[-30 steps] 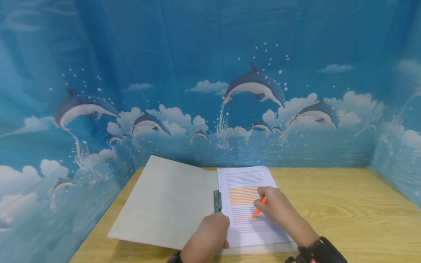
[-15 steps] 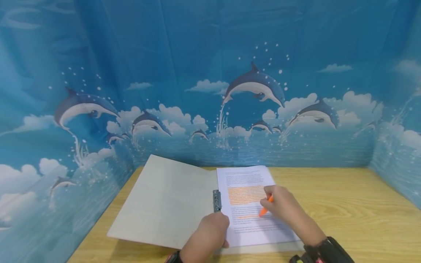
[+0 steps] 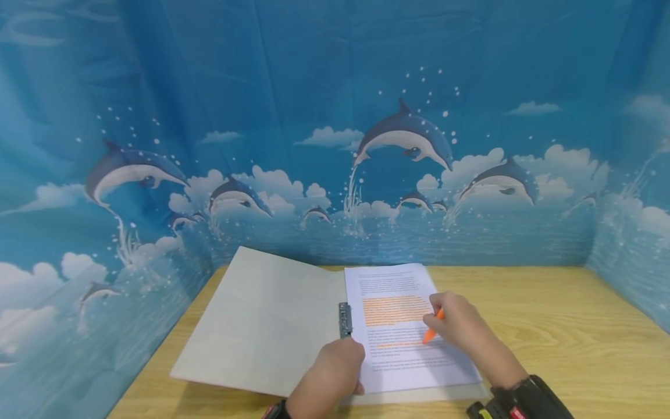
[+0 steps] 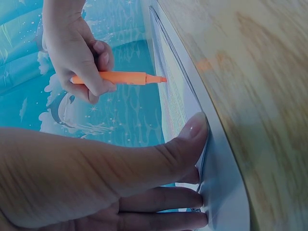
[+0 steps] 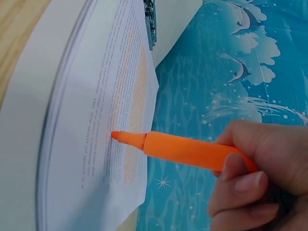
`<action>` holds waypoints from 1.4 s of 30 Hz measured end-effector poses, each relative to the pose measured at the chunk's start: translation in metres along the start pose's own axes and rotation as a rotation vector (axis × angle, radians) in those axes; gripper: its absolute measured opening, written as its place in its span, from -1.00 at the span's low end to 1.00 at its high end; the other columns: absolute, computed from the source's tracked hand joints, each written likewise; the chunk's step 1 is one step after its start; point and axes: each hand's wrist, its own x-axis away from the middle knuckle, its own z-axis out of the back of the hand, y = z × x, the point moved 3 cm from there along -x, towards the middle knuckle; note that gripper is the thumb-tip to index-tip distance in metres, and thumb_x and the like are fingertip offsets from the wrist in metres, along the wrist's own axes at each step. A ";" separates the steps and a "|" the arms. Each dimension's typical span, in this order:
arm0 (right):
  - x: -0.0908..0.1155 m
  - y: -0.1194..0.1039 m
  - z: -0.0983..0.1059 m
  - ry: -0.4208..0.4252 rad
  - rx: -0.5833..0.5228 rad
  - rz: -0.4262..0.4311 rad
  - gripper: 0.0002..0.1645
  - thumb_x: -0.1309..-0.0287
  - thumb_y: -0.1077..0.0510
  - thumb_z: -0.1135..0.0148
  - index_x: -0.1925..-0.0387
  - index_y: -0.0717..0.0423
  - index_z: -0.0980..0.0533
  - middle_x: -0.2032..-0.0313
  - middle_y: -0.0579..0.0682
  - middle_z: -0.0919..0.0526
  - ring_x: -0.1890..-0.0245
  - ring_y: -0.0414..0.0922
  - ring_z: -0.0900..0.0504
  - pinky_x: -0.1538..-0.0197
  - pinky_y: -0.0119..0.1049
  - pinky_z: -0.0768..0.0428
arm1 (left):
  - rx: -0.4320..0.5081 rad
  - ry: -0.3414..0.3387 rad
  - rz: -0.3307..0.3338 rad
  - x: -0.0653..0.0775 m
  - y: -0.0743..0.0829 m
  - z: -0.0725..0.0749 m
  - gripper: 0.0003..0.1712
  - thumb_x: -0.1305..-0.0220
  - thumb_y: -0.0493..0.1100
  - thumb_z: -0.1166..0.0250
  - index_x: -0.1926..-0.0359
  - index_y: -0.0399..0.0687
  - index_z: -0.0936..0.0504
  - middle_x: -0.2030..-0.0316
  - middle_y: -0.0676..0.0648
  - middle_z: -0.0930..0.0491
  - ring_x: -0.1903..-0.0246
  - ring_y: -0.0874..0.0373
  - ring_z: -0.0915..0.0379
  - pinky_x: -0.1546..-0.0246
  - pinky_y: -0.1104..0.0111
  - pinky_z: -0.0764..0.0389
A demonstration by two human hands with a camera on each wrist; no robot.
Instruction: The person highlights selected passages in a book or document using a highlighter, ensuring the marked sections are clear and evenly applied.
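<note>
An orange highlighter (image 5: 185, 150) is pinched in my right hand (image 3: 463, 326), its tip on a line of print in the lower half of the paper (image 3: 398, 372). An orange stroke trails left from that tip, below a fully highlighted paragraph (image 3: 392, 311). The sheets lie on the right side of an open folder (image 3: 267, 326). At their lower left corner, my left hand (image 3: 332, 364) presses down. Its thumb (image 4: 192, 130) and straight fingers touch the paper and folder near the edge in the left wrist view.
A metal clip (image 3: 345, 320) sits at the folder's spine, just above the left hand. The folder's left cover is slightly raised at its far corner. Wooden table (image 3: 549, 326) extends to the right, and a blue dolphin curtain (image 3: 314, 87) surrounds its back and sides.
My right hand has slid to the right with the highlighter, and the orange stroke has grown longer along the line. The left hand has stayed in place.
</note>
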 end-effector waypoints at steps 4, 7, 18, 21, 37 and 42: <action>-0.001 0.002 0.001 -0.021 0.012 -0.041 -0.58 0.13 0.27 -0.27 0.76 0.07 -0.18 0.74 -0.10 -0.13 0.73 -0.20 -0.22 0.63 -0.38 -0.22 | 0.022 0.002 0.002 0.001 0.000 0.000 -0.60 0.28 -0.05 -0.51 0.35 -0.12 -0.63 0.54 -0.06 -0.60 0.57 0.12 -0.43 0.35 0.31 -0.66; -0.001 0.003 0.002 -0.030 0.036 -0.056 -0.58 0.12 0.27 -0.28 0.75 0.07 -0.20 0.73 -0.09 -0.16 0.72 -0.19 -0.24 0.62 -0.36 -0.24 | 0.026 0.006 0.000 0.002 -0.001 0.000 -0.60 0.28 -0.06 -0.51 0.35 -0.12 -0.63 0.54 -0.06 -0.60 0.57 0.12 -0.43 0.36 0.32 -0.64; 0.001 0.002 0.005 -0.037 0.132 -0.078 -0.64 0.14 0.24 -0.26 0.75 0.07 -0.23 0.74 -0.05 -0.29 0.70 -0.15 -0.25 0.61 -0.33 -0.22 | 0.001 -0.005 0.008 -0.001 -0.001 -0.001 -0.57 0.29 -0.02 -0.51 0.34 -0.11 -0.64 0.54 -0.06 -0.61 0.57 0.12 -0.43 0.39 0.33 -0.62; 0.001 0.001 0.006 -0.040 0.148 -0.089 -0.65 0.13 0.24 -0.27 0.74 0.08 -0.25 0.74 -0.04 -0.30 0.70 -0.14 -0.26 0.61 -0.33 -0.22 | -0.002 -0.008 0.009 -0.001 -0.001 -0.001 -0.57 0.30 -0.02 -0.50 0.35 -0.11 -0.64 0.54 -0.06 -0.60 0.58 0.13 -0.43 0.41 0.33 -0.61; 0.001 0.002 0.005 -0.026 0.214 -0.097 -0.64 0.11 0.23 -0.28 0.75 0.08 -0.26 0.75 -0.04 -0.30 0.72 -0.13 -0.25 0.64 -0.33 -0.17 | 0.016 0.013 -0.014 0.002 -0.001 0.000 -0.59 0.28 -0.05 -0.51 0.34 -0.12 -0.64 0.55 -0.05 -0.59 0.58 0.13 -0.41 0.42 0.34 -0.60; 0.002 0.001 0.006 -0.014 0.222 -0.065 -0.65 0.12 0.23 -0.27 0.74 0.07 -0.26 0.75 -0.04 -0.32 0.72 -0.13 -0.25 0.64 -0.33 -0.20 | 0.001 0.018 -0.030 0.001 -0.001 0.000 -0.59 0.29 -0.04 -0.51 0.35 -0.11 -0.64 0.55 -0.05 -0.59 0.59 0.14 -0.41 0.44 0.36 -0.59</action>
